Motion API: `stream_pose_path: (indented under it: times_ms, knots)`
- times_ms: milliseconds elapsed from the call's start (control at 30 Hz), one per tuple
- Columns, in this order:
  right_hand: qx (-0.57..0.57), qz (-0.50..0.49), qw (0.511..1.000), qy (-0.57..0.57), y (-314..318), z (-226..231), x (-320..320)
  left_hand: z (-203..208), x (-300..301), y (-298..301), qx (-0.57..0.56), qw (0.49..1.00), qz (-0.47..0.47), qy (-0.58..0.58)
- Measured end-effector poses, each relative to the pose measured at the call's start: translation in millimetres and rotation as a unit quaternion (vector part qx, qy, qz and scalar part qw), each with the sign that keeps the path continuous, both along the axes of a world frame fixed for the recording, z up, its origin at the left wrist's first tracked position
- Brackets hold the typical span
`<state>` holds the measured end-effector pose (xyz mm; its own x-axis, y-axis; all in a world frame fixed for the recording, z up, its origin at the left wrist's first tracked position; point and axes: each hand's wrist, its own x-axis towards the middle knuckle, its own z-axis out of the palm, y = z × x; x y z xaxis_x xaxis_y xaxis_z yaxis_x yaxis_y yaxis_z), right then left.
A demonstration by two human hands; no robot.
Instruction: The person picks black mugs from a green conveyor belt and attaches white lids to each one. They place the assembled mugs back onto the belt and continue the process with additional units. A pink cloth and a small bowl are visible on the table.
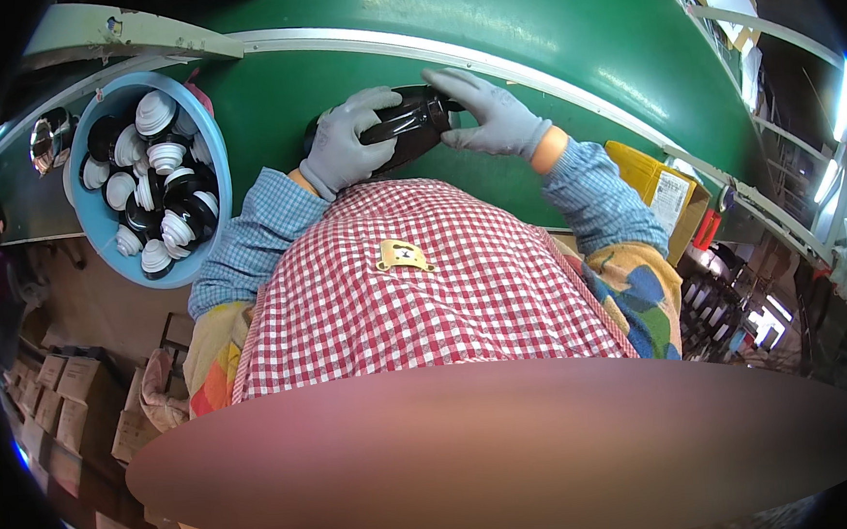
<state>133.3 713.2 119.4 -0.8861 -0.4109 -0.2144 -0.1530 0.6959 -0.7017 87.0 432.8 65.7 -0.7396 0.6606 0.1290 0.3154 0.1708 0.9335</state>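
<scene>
A glossy black flask (409, 120) lies tilted on its side over the green table, close to my apron, with its narrower neck end toward the right. My left hand (351, 141), in a grey glove, is closed around its wider left part. My right hand (494, 115), gloved the same way, cups the neck end, with its fingers over the top and the thumb below. Its palm side and anything between it and the flask's mouth are hidden.
At my left stands a light-blue tub (224, 194) holding several black-and-white ridged stoppers (167, 157). A shiny metal piece (50, 140) is beyond it. A yellow carton (636, 169) stands at the right. A metal rail (361, 37) crosses the green table (525, 25). Cardboard boxes (81, 378) are stacked lower left.
</scene>
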Motion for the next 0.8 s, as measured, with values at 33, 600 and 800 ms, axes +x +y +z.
stream_pose_path:
  times_ms: [33,600,800]
  knots:
    - [-0.031,-0.05,0.995,-0.084,-2,1,-2,-1,0,2,0.005,1.0,0.0,0.014]
    - [-0.086,-0.354,0.927,-0.089,27,-37,-36,32,-22,85,0.025,0.984,-0.019,0.177]
    - [0.28,-0.294,0.89,0.206,95,53,-153,21,-122,105,0.046,0.99,0.13,-0.003]
